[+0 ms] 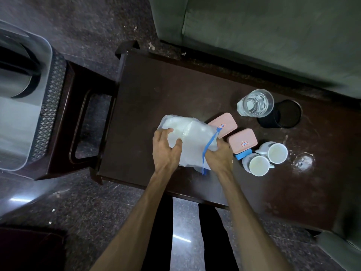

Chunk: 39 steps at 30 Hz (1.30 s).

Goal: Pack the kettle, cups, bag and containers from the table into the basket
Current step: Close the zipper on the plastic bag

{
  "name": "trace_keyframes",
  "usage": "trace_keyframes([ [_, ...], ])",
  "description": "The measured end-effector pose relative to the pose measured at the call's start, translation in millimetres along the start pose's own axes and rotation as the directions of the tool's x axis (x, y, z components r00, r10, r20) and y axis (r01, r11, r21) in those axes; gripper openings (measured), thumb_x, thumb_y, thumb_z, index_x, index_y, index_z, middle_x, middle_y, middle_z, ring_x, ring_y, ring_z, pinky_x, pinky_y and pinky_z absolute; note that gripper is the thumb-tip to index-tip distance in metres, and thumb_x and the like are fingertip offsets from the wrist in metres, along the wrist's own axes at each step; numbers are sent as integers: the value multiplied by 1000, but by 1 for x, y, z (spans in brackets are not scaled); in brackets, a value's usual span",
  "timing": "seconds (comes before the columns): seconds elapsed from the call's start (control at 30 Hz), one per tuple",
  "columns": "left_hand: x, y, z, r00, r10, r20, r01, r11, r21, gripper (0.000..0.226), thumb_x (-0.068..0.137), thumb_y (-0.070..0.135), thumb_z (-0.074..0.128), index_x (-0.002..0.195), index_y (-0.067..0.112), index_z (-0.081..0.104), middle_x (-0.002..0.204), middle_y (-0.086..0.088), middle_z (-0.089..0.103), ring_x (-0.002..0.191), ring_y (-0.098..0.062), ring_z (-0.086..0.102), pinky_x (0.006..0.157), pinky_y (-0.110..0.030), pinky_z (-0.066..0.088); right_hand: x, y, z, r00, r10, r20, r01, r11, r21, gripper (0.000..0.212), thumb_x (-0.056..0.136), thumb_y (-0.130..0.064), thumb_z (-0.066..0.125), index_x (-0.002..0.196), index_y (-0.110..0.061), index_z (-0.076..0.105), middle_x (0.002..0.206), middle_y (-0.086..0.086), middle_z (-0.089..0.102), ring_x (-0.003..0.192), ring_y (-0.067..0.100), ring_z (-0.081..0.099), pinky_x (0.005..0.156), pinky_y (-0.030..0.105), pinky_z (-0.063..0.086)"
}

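1. Both hands on the white bag [192,137], which lies on the dark table [156,90] near its front edge.
2. Left hand [166,148] grips the bag's left side: fingers [166,132] curled over the top, thumb pressed into the plastic.
3. Right hand [219,155] is clenched on the bag's right end, at the gathered neck by the blue drawstring [210,145]; the string hangs down toward the table edge.
4. Two pink containers [243,140] sit just right of the bag; the nearer one touches or almost touches the right hand, can't tell which.
5. A blue-lidded container [242,154] shows partly, under the front pink one.
6. Two white cups [267,158] stand side by side, just right of the containers.
7. Glass kettle [255,103] is further back, beside a black round holder [283,115].
8. Grey basket [27,106] rests on a stool [78,114] left of the table, well apart from the hands.
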<state>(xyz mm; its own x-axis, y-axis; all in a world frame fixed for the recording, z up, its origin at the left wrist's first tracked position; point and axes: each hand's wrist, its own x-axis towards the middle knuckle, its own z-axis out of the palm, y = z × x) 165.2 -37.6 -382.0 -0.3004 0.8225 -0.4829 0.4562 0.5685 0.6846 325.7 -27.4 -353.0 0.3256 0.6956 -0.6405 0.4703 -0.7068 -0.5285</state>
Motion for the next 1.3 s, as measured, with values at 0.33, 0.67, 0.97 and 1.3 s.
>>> trace_keyframes([
  [0.33, 0, 6, 1, 999, -31, -9, 31, 1000, -1, 44, 87, 33, 66, 127, 16, 63, 137, -7, 55, 126, -29, 54, 101, -54, 53, -4, 2, -11, 995, 73, 74, -87, 976, 202, 14, 90, -6, 65, 92, -12, 77, 77, -9, 71, 71, 4, 62, 54, 5, 45],
  [0.67, 3, 2, -2, 998, -65, -11, 65, 998, 24, 33, 91, 24, 71, 123, 18, 64, 136, -4, 54, 126, -27, 55, 100, -49, 55, -3, -3, -18, 992, -99, 75, 112, 971, -209, 32, 84, -35, 68, 113, -21, 70, 99, 7, 74, 87, 32, 63, 72, 36, 51],
  [0.97, 2, 4, -2, 997, -71, -32, 72, 997, 36, 31, 91, 24, 72, 121, 18, 66, 135, -3, 55, 124, -26, 56, 100, -51, 55, -8, 1, -25, 956, -212, 204, 229, 972, -60, 29, 82, 7, 51, 91, 0, 78, 89, 13, 75, 86, 32, 64, 74, 40, 54],
  [1.3, -4, 15, 1, 996, -82, -38, 83, 996, 22, 32, 92, 25, 70, 123, 18, 67, 136, -4, 54, 126, -25, 56, 102, -47, 54, -14, 18, -32, 997, -74, -30, 71, 993, -93, 26, 80, -37, 82, 65, -18, 71, 67, -9, 71, 60, 4, 57, 58, 19, 41],
])
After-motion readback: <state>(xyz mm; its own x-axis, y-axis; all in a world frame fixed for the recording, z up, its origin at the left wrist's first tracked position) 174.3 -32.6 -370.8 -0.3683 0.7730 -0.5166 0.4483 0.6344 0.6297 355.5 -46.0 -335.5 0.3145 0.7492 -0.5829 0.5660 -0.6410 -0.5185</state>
